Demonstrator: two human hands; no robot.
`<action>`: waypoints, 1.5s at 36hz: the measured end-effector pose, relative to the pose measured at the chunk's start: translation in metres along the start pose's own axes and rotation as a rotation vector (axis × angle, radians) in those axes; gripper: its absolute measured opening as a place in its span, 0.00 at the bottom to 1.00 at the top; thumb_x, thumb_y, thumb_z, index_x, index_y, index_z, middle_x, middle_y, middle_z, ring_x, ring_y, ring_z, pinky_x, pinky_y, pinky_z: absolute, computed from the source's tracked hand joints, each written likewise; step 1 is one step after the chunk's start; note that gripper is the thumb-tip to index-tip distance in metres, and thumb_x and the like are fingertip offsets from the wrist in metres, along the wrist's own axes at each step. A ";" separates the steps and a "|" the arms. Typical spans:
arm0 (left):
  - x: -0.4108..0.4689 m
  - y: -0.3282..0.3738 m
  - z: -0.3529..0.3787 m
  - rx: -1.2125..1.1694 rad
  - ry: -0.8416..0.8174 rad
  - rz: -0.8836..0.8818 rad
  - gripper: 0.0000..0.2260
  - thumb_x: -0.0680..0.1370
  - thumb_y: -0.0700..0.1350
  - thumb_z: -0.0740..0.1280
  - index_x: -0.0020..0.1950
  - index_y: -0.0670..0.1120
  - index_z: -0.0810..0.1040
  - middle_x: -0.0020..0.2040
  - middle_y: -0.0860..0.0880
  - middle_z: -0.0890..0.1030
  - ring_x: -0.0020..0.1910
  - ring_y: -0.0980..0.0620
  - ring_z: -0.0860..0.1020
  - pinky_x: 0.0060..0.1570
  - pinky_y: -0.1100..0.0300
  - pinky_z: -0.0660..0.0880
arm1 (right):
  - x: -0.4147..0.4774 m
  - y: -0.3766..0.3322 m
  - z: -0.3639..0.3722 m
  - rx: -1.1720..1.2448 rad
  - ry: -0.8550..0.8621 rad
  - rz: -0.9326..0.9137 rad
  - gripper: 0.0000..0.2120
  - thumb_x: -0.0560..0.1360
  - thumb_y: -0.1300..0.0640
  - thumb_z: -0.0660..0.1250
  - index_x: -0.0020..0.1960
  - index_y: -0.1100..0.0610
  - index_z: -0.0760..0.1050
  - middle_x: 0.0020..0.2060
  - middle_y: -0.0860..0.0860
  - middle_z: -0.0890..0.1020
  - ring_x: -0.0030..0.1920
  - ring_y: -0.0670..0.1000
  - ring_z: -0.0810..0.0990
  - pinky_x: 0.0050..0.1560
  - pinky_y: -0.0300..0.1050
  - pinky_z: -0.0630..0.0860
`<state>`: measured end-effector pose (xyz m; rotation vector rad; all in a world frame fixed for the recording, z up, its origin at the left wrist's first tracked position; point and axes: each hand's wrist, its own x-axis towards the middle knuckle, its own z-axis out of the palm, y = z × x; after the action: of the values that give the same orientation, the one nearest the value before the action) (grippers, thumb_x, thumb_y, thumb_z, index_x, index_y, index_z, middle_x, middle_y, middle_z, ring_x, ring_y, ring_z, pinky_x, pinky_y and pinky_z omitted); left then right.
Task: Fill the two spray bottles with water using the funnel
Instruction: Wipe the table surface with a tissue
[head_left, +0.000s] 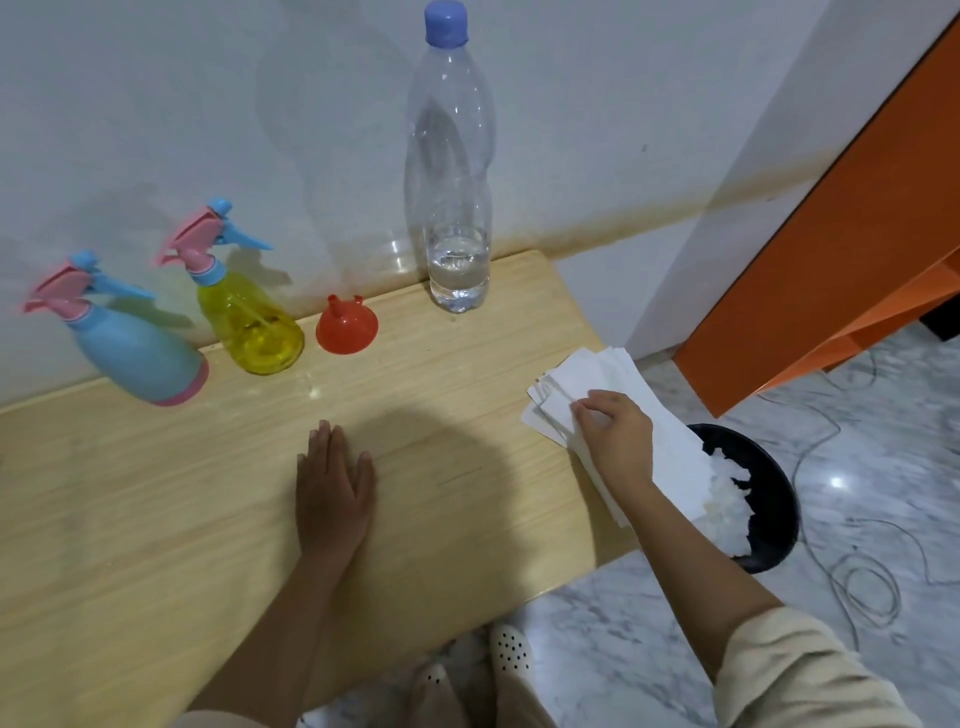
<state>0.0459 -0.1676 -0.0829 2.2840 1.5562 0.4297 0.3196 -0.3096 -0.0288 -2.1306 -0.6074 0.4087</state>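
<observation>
**Spray btls.** Blue opaque plastic spray bottle (140, 358) w/ pink base stands far left on the light wooden table (156, 519), by the wall. Yellow see-through plastic spray bottle (252, 332) is just beside it on its right. Both upright, pink-and-blue trigger heads on. Fill level: cannot tell for either.

**Funnel / source.** Orange-red plastic funnel (347, 327) sits mouth-down, spout up, just right of the yellow btl, in neither neck. Tall clear plastic water bottle (451, 171), blue cap on, stands at the table's back edge w/ only a shallow pool of water at its bottom.

**Hands.** Left hand (335, 483) lies palm-down mid-table, fingers straight and together, holding nothing. Right hand (615, 436) rests on the stack of white paper tissues (597, 374) at the table's right edge. Its fingers are curled, and fingertips and thumb appear to pinch the top sheet.

**Step (judgement).** No pouring underway. Prob. taking a tissue to wipe up.

**Doing it well.**
- The stack overhangs the edge above the black round bin (776, 519), which holds crumpled white paper, so peel one sheet slowly or the rest may slide off.
- A faint shiny spot lies in front of the yellow btl, water or glare; check there first.
- Wipe away from the btls so the funnel isn't knocked.

**Surroundings.** Orange cabinet (841, 260) at far right. Grey-veined marble floor (623, 623) w/ loose cable (862, 587).
</observation>
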 end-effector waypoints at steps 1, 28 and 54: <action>0.000 0.000 0.000 0.000 0.001 0.000 0.29 0.78 0.53 0.52 0.72 0.36 0.64 0.75 0.40 0.63 0.75 0.44 0.59 0.74 0.48 0.52 | 0.000 -0.002 0.000 0.032 0.004 0.020 0.08 0.74 0.57 0.68 0.49 0.60 0.82 0.55 0.52 0.81 0.56 0.50 0.78 0.55 0.37 0.69; -0.005 -0.032 -0.017 0.024 0.092 -0.200 0.27 0.79 0.53 0.53 0.70 0.35 0.68 0.72 0.37 0.67 0.73 0.40 0.64 0.71 0.46 0.58 | 0.030 -0.114 0.089 0.188 0.031 -0.023 0.10 0.75 0.57 0.63 0.37 0.56 0.79 0.35 0.51 0.81 0.38 0.49 0.77 0.31 0.30 0.65; -0.005 -0.032 -0.012 0.068 0.166 -0.216 0.25 0.77 0.52 0.56 0.69 0.39 0.70 0.71 0.41 0.69 0.71 0.44 0.67 0.69 0.52 0.61 | 0.011 -0.082 0.207 -0.648 -0.453 -0.634 0.38 0.74 0.37 0.34 0.76 0.60 0.44 0.77 0.54 0.47 0.77 0.49 0.44 0.74 0.53 0.36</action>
<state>0.0120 -0.1604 -0.0872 2.1429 1.9030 0.5266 0.2047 -0.1260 -0.0823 -2.2672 -1.8130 0.3610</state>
